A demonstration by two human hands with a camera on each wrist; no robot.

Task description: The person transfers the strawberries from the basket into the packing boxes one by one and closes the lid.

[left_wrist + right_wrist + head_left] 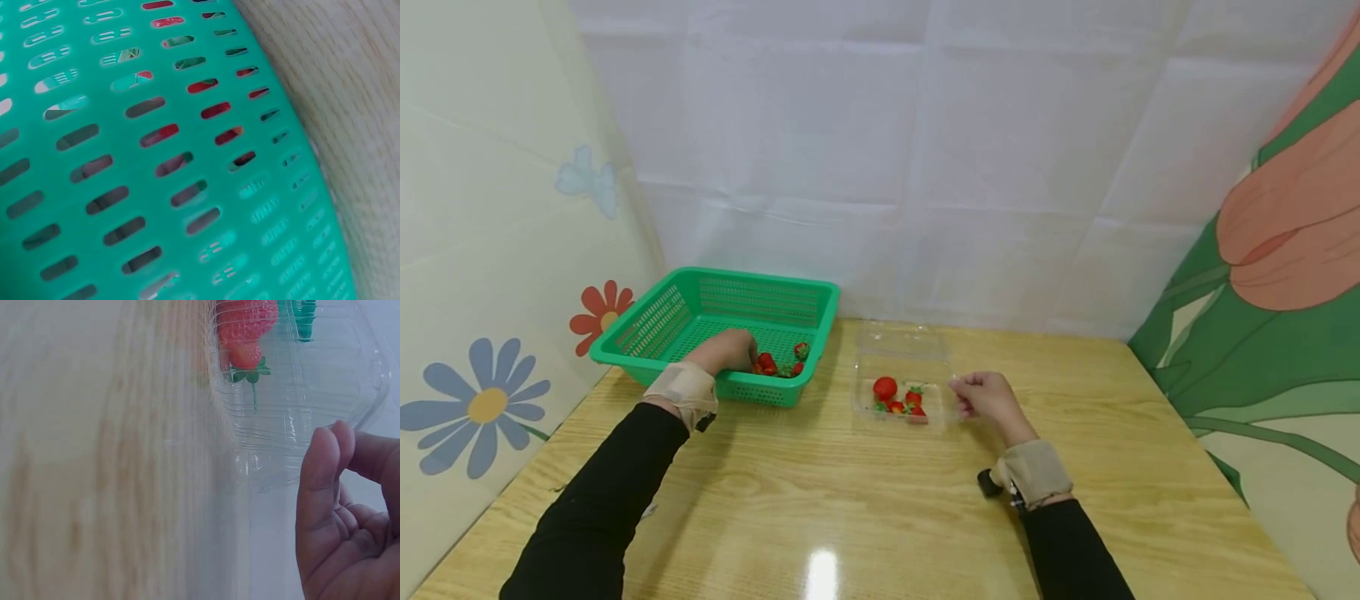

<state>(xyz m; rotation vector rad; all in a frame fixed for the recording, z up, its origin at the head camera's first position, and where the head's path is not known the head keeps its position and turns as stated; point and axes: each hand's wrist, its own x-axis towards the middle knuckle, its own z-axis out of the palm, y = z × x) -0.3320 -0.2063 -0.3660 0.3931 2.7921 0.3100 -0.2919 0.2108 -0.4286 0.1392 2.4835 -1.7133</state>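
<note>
My left hand (727,350) reaches over the near rim of a green slotted basket (760,286), its fingers down beside several strawberries (767,362). Whether it grips one is hidden by the hand and the basket wall. The left wrist view looks through the slots of the green wall (119,150), with bits of red and of the hand behind. To the right, a clear plastic clamshell box (867,367) stands with its lid raised at the back and several strawberries (885,387) inside. My right hand (350,519) pinches the box's right rim between thumb and forefinger.
Both the basket and the box stand on a wood-grain table (820,492). A white cloth backdrop (910,167) hangs right behind them. Printed flower panels flank the table on the left (482,250) and right (1292,275).
</note>
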